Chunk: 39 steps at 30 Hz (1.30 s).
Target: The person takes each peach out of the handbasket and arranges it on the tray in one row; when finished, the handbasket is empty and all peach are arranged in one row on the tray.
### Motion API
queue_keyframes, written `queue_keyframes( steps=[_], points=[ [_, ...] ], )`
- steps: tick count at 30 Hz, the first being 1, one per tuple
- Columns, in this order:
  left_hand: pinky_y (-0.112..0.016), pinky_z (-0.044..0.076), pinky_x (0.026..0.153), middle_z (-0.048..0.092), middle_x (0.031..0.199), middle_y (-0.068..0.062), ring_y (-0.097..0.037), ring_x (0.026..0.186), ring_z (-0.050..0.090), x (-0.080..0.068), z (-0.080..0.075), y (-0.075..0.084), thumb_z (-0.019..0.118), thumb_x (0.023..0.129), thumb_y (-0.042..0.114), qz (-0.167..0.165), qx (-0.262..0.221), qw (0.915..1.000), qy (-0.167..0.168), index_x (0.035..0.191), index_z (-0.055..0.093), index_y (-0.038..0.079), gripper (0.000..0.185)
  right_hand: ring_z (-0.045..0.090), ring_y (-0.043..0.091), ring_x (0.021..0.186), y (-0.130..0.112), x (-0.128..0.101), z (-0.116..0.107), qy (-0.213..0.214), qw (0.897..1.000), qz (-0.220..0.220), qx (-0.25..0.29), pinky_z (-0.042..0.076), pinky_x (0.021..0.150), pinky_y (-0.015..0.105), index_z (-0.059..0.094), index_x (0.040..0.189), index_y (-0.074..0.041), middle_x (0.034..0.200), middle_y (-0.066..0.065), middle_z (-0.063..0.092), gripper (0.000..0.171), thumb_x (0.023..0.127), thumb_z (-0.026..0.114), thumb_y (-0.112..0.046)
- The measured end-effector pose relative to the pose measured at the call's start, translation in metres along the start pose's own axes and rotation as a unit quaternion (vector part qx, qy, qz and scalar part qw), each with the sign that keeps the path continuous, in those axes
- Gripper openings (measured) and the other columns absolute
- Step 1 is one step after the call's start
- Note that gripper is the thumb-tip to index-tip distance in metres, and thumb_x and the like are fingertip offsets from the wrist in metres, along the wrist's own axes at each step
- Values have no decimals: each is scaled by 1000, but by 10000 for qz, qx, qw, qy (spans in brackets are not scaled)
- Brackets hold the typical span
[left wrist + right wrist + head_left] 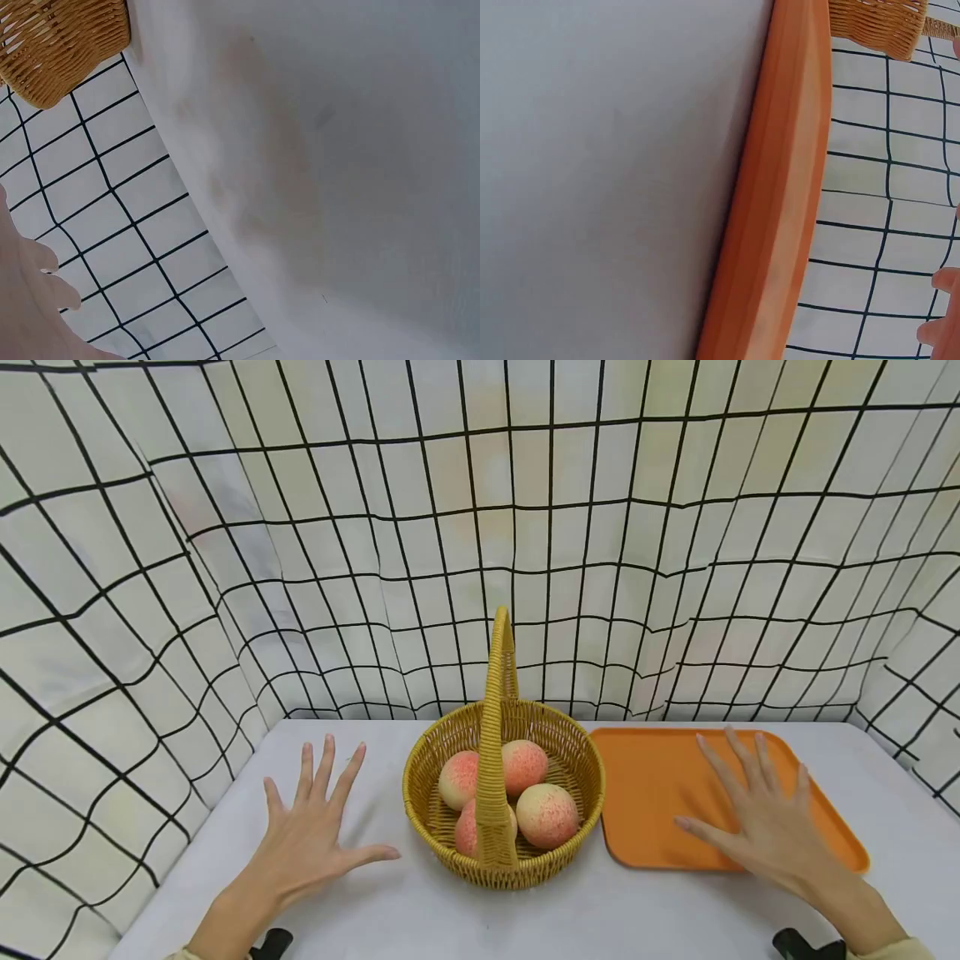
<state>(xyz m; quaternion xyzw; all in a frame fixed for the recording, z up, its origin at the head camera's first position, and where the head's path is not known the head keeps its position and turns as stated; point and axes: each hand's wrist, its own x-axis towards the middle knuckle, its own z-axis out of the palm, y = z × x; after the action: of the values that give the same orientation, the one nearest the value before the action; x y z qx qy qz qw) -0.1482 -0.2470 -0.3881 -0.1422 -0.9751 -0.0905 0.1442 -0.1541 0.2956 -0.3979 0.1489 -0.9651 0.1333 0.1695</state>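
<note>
Left hand: the left hand lies flat with palm down over the surface, fingers straight and fanned wide, thumb pointing toward the basket. It holds nothing and stays clear of the basket, just to its left. In the left wrist view only a blurred edge of the hand shows at the lower left.

Right hand: the right hand is spread the same way, fingers long and apart, over the near right part of the tray. Whether the palm touches the tray cannot be told. It holds nothing.

Basket: round, woven from yellow wicker in tight ribbed rows, with a tall flat braided handle arching over the middle from front to back. It stands upright on the surface between the two hands, its right rim just beside the tray's left edge. A corner of the weave shows in both wrist views.

Peaches: four peaches lie inside the basket, rounded and matte, pale cream blushing to speckled pink-red. Two sit toward the back, two toward the front, crowded together; the handle hides part of the front left one.

Tray: flat, rectangular, smooth orange plastic with rounded corners and a low raised rim, lying on the surface right of the basket.

Surface: plain white, smooth and matte.

Backdrop: a white cloth printed with a black grid hangs in soft folds around three sides.
</note>
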Motion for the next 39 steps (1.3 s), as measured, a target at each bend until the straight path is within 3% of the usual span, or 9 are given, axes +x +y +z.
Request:
queue_keyframes(
  steps=[6,11,14,18,22,27,31,35,39],
  points=[
    [-88,11,108,1,174,-21,-45,159,-4,4,-1,5,76,72,81,92,-235,9997,53,170,2,28,133,-5,44,159,-6,8,-3,62,10000,-56,41,-4,106,89,12,170,-26,175,14,5,107,89,73,-61],
    [-78,41,100,6,174,-16,-47,154,21,10,-1,17,84,77,66,53,-1203,9925,193,170,2,29,129,4,43,159,-30,22,-4,163,9976,-302,606,6,113,83,21,169,-24,175,10,10,99,91,75,-54],
    [-72,48,97,11,172,-16,-46,150,28,15,1,27,86,85,47,47,-2397,9707,184,170,4,29,119,17,45,156,-49,33,-4,182,9932,-558,1004,18,115,78,27,167,-25,173,9,16,94,92,78,-49],
    [-65,43,110,11,170,-19,-48,151,26,24,7,39,81,92,32,-128,-3835,9233,-156,169,8,25,107,34,44,149,-79,47,-4,88,9820,-1008,1595,36,108,75,33,164,-23,170,9,25,91,90,83,-42],
    [-63,42,112,9,170,-21,-49,151,26,30,17,46,83,90,33,-448,-4420,8944,-515,169,8,21,110,38,35,149,-105,60,-1,-374,9642,-1398,2221,39,112,67,37,161,-23,165,5,33,88,90,84,-40],
    [-60,40,113,13,168,-21,-45,149,31,34,27,51,92,82,32,-583,-4650,8793,-842,169,7,18,123,44,25,144,-121,76,3,-1206,9296,-1716,3031,40,115,57,44,156,-20,155,1,44,77,92,83,-36],
    [-62,35,115,13,170,-20,-44,150,32,36,30,52,93,79,31,-494,-4847,8673,-1019,169,5,16,126,50,26,137,-125,87,9,-1740,9064,-1800,3402,41,113,58,48,151,-13,147,5,52,71,92,83,-33],
    [-65,23,121,10,172,-18,-45,155,21,38,31,51,92,81,30,-466,-5109,8489,-1274,169,-1,20,128,50,28,137,-124,94,14,-2139,8995,-1822,3346,44,111,58,53,145,-12,145,5,55,63,92,83,-29],
    [-67,17,122,9,173,-18,-44,157,15,39,32,51,91,81,32,-535,-5208,8397,-1439,168,-6,24,131,51,25,134,-125,99,18,-2328,8977,-2098,3097,49,107,49,63,133,-15,139,0,57,48,91,84,-22]
  ],
)
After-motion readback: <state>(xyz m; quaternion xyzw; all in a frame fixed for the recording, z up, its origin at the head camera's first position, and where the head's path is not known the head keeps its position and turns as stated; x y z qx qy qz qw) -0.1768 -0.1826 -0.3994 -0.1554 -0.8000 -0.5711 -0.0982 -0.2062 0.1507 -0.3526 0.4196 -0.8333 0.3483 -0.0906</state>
